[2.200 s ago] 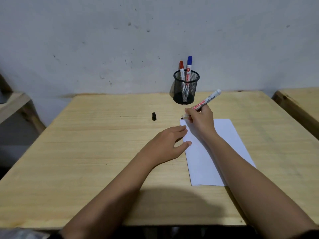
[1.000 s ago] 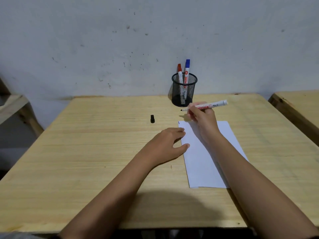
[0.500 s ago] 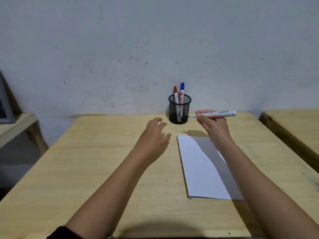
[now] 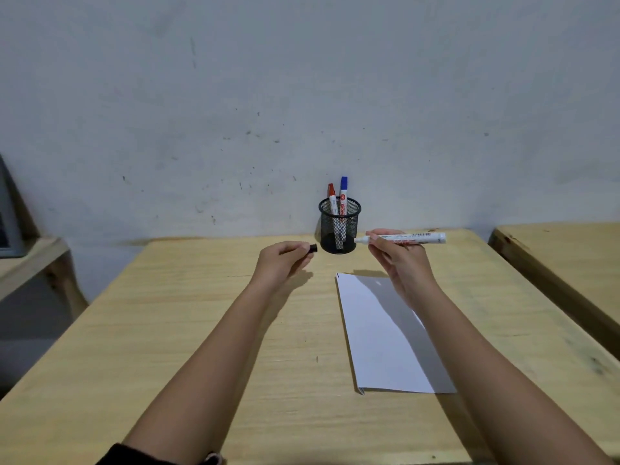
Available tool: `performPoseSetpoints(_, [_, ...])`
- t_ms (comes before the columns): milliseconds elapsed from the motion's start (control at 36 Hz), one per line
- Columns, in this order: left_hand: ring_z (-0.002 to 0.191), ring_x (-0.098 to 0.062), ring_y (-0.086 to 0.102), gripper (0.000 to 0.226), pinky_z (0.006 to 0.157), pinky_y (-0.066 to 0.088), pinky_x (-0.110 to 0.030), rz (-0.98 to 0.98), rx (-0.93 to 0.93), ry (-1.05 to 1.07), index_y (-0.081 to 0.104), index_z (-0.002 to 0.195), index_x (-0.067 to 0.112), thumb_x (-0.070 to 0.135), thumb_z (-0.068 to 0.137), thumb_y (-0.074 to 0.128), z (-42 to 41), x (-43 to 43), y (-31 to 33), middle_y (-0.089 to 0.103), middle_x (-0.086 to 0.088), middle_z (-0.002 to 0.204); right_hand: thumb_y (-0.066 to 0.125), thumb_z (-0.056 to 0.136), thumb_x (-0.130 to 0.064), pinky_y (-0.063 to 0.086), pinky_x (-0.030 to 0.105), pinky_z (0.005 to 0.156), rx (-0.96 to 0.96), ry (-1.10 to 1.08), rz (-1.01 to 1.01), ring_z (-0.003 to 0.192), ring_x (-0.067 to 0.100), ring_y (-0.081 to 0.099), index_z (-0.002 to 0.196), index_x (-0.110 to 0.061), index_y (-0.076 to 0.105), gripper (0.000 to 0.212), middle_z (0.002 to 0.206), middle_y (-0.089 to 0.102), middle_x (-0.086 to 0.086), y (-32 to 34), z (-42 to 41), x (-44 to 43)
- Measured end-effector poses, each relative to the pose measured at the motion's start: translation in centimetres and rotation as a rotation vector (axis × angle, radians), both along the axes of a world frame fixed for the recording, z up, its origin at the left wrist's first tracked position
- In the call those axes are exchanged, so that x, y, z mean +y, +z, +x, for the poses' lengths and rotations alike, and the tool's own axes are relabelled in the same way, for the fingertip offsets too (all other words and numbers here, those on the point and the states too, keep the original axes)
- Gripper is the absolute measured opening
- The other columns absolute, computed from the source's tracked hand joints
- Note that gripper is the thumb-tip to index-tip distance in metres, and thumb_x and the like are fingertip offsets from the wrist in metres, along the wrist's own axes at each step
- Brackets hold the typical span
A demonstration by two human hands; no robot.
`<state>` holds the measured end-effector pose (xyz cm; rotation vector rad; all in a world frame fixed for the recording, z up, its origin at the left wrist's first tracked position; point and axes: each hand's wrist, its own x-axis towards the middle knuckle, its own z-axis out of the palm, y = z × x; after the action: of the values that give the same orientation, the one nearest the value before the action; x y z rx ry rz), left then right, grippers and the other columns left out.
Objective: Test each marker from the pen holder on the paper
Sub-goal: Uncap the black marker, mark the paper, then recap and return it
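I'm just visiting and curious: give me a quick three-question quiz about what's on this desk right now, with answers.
1. True or false: the marker in the right hand has its cap on.
2. Which cap colours show on the markers standing in the pen holder? A) red and blue B) green and black C) two black
3. Fill in: the left hand pinches a small black ____.

Key
1. False: its tip is bare, pointing toward the holder.
2. A: the red marker and the blue marker.
3. Cap, held above the table, left of the paper.
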<state>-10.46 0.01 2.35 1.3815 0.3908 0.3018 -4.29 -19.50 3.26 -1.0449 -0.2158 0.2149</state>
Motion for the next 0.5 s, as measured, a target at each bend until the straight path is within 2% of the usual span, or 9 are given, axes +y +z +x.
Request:
performPoseSetpoints(111, [0.075,-0.009,0.070,0.008,0.078,0.056,-0.017,-0.226,-0.075,-0.080,0.066,0.092,0.001,0.003,0.087,0.061,-0.3,-1.6,0.8,0.070,-0.010,0.088,0.061,0.083,0.003,0.054,0.022,0.088,-0.005,0.048,0.022,0.082,0.012,0.067,0.086,-0.004,0.064,0.007,0.083,0.068,0.007,0.0,-0.4,0.5])
performPoseSetpoints(250, [0.073,-0.009,0.071,0.010,0.077,0.057,-0.018,-0.329,-0.111,-0.143,0.065,0.095,-0.002,-0.001,0.087,0.058,-0.4,-2.8,1.0,0.068,-0.011,0.091,0.062,0.083,0.002,0.055,0.020,0.085,-0.015,0.095,0.039,0.080,0.010,0.068,0.086,-0.005,0.065,0.008,0.077,0.071,0.003,0.1,-0.7,0.6])
performPoseSetpoints(389, [0.075,-0.009,0.071,0.010,0.078,0.057,-0.018,-0.347,-0.130,-0.180,0.066,0.095,-0.001,0.000,0.088,0.059,-0.5,-3.3,1.2,0.070,-0.010,0.089,0.060,0.084,0.002,0.055,0.020,0.086,-0.031,0.165,0.022,0.081,0.011,0.070,0.090,-0.002,0.064,0.008,0.078,0.073,0.004,0.3,-0.8,0.5])
performPoseSetpoints(500, [0.073,-0.008,0.071,0.010,0.075,0.057,-0.015,-0.276,-0.106,-0.201,0.066,0.095,0.000,0.002,0.088,0.059,-0.8,-3.2,1.6,0.070,-0.009,0.086,0.058,0.084,0.005,0.055,0.019,0.081,-0.075,0.231,-0.010,0.082,0.014,0.070,0.086,-0.003,0.065,0.011,0.079,0.074,0.004,0.6,-1.0,0.1])
